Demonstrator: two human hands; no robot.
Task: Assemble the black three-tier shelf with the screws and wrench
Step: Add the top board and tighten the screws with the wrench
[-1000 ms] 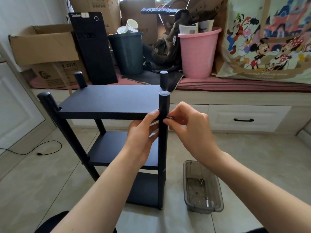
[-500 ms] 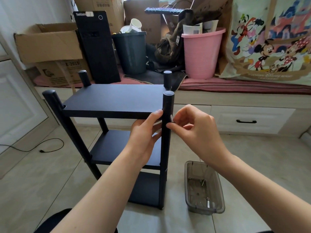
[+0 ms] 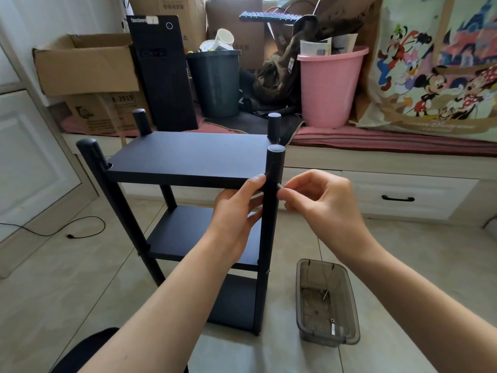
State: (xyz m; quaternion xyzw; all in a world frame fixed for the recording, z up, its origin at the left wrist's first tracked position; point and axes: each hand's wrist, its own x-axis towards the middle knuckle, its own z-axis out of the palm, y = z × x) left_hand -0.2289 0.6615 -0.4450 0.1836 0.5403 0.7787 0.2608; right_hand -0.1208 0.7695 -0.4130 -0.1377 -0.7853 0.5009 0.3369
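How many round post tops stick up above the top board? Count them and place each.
4: far left, far right, near left, near right beside both hands. None looks hidden.

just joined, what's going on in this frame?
A person is putting together a black shelf standing on the floor. The left hand steadies the top board at the front right post, while the right hand pinches a small screw against that post. A clear tray beside it holds spare hardware.
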